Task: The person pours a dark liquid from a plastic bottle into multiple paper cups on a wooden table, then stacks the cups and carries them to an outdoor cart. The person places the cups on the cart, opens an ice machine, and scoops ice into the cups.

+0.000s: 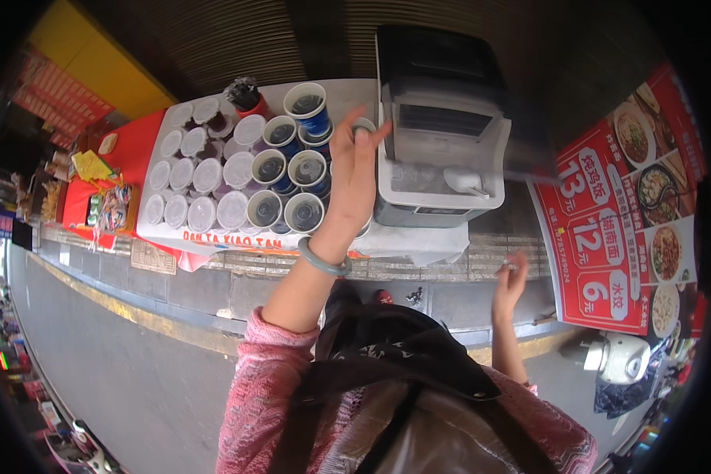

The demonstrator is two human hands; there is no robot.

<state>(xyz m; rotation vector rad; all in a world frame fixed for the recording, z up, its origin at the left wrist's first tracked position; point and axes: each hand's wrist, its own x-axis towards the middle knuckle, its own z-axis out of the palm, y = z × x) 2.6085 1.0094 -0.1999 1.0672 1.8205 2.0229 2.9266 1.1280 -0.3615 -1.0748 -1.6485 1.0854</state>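
My left hand (358,160), with a pale green bangle (324,257) at the wrist, reaches over the right end of the rows of cups. Its fingers are spread above a paper cup (364,125) beside the ice maker; whether they touch it is unclear. Stacked blue paper cups (268,167) stand left of this hand. The ice maker (441,198) holds ice and a white scoop (463,179), and its clear lid (444,112) looks raised and blurred. My right hand (511,281) hangs in the air at the lower right, fingers slightly curled, with nothing visible in it.
Lidded clear cups (207,175) fill the left part of the white-covered table (355,87). Behind them is a red holder with black straws (250,101). A red-covered table (136,139) bears an orange basket (131,207). A red food banner (604,231) stands at right, near a white scooter (625,358).
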